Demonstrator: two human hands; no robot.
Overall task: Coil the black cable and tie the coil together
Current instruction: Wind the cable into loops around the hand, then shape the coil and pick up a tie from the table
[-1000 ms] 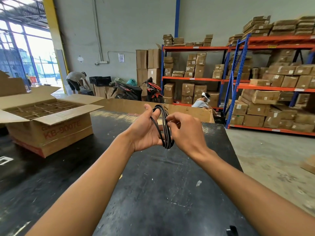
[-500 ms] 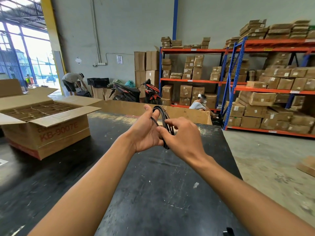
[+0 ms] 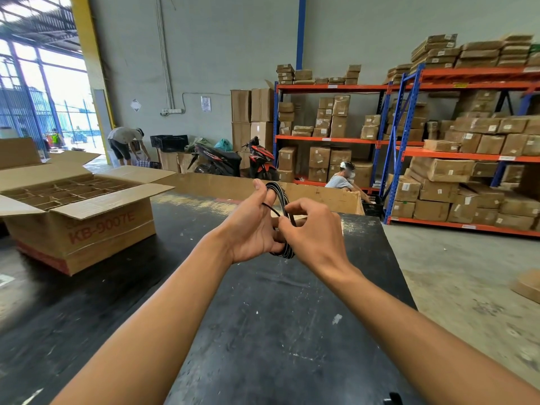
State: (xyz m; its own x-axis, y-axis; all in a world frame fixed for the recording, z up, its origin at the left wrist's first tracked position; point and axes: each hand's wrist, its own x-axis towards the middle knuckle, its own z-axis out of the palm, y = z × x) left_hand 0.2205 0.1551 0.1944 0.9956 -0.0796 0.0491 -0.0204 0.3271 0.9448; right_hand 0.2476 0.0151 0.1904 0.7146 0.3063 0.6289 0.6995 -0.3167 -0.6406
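The black cable [image 3: 280,192] is wound into a narrow upright coil, held above the black table [image 3: 263,331]. My left hand [image 3: 251,226] grips the coil from the left, thumb up along its top. My right hand [image 3: 314,229] pinches a thin strand of the cable at the coil's middle, thumb and forefinger together. The coil's lower loop pokes out below both hands. Most of the coil's middle is hidden between the palms.
An open cardboard box [image 3: 73,217] with dividers stands on the table's left. A flat cardboard sheet [image 3: 318,194] leans at the far edge. Shelves of boxes [image 3: 467,159] fill the right; two people and motorbikes [image 3: 233,159] are beyond.
My right hand has shifted from over the coil's front to its right side and now pinches a strand at the middle. The coil stays in my left hand.
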